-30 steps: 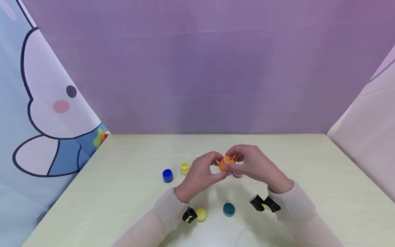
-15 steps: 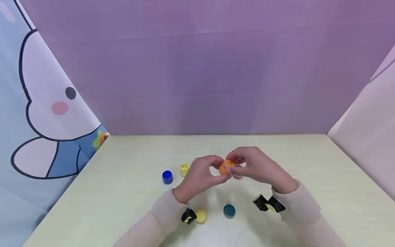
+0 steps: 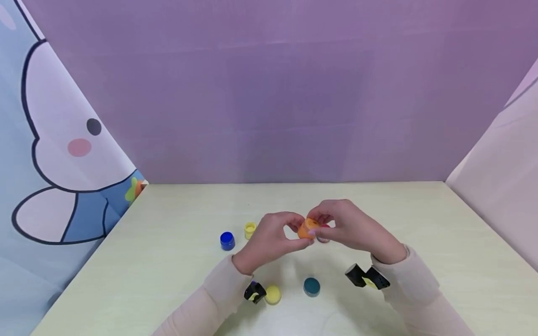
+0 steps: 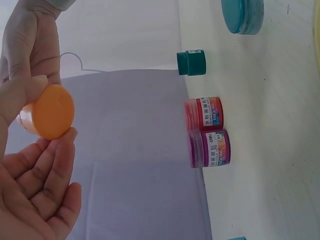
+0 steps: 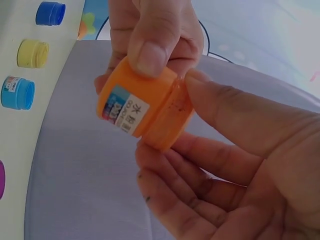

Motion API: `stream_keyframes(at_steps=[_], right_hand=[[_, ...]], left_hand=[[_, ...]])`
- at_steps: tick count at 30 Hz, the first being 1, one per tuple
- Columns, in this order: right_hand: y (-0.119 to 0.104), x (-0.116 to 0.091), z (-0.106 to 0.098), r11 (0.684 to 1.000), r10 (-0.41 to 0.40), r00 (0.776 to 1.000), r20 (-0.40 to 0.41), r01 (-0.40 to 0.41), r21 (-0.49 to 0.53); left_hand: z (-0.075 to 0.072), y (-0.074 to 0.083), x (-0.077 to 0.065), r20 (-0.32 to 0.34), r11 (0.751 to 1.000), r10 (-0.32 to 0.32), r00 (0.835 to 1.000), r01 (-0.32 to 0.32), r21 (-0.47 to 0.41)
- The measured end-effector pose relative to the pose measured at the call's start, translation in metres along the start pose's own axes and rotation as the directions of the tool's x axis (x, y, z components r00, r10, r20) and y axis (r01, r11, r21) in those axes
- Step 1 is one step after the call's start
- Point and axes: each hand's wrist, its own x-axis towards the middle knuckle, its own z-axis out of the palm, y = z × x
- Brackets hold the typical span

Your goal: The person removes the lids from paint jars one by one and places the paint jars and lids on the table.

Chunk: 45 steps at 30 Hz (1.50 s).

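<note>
Raised off the table, a small orange paint jar (image 3: 307, 229) is held between both hands. My left hand (image 3: 269, 240) grips its labelled body (image 5: 135, 102), with the thumb across the side in the right wrist view. The paint-specked lid end (image 5: 169, 121) is pinched between thumb and fingers of my right hand (image 3: 350, 228). The left wrist view shows the jar's round orange base (image 4: 53, 112). Behind the right fingertips, a red jar (image 3: 323, 236) is partly hidden in the head view.
On the table (image 3: 168, 280) stand a blue jar (image 3: 227, 241), a yellow jar (image 3: 250, 230), a yellow lidded jar (image 3: 272, 295) and a teal one (image 3: 312, 287). The left wrist view adds green (image 4: 191, 63) and purple jars (image 4: 210, 149); the right wrist view a light-blue jar (image 5: 18, 93).
Both hands and the orange jar have come down slightly since a second ago. My right wrist has shifted a little to the right. Both hands keep hold of the jar.
</note>
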Motion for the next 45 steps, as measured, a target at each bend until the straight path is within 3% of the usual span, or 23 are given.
stream_keyframes(at_steps=[8, 19, 26, 36, 40, 45], right_hand=[[-0.001, 0.000, 0.001, 0.999, -0.041, 0.999, 0.007, 0.041, 0.011], [-0.005, -0.004, -0.004, 0.995, -0.102, 0.995, 0.017, 0.102, 0.001], [-0.006, -0.002, -0.003, 0.999, -0.030, 1.000, -0.001, 0.030, 0.036], [-0.013, 0.001, 0.010, 0.989, 0.119, 0.986, -0.117, -0.128, -0.074], [-0.011, 0.001, 0.013, 0.989, 0.114, 0.987, -0.115, -0.124, -0.082], [-0.007, 0.003, 0.015, 0.998, 0.037, 0.991, -0.126, -0.043, -0.049]], left_hand=[[-0.005, 0.001, 0.000, 0.048, 0.998, -0.036, 0.998, 0.039, -0.049], [-0.005, 0.003, 0.000, 0.066, 0.991, -0.028, 0.997, 0.036, -0.132], [-0.002, 0.005, 0.000, 0.009, 0.998, -0.021, 1.000, 0.022, -0.055], [0.000, 0.008, -0.001, -0.071, 0.999, -0.042, 0.997, 0.044, 0.024], [0.000, 0.007, -0.002, -0.054, 0.998, -0.057, 0.997, 0.058, 0.022], [-0.002, 0.005, -0.002, -0.053, 0.999, -0.038, 0.998, 0.038, -0.004]])
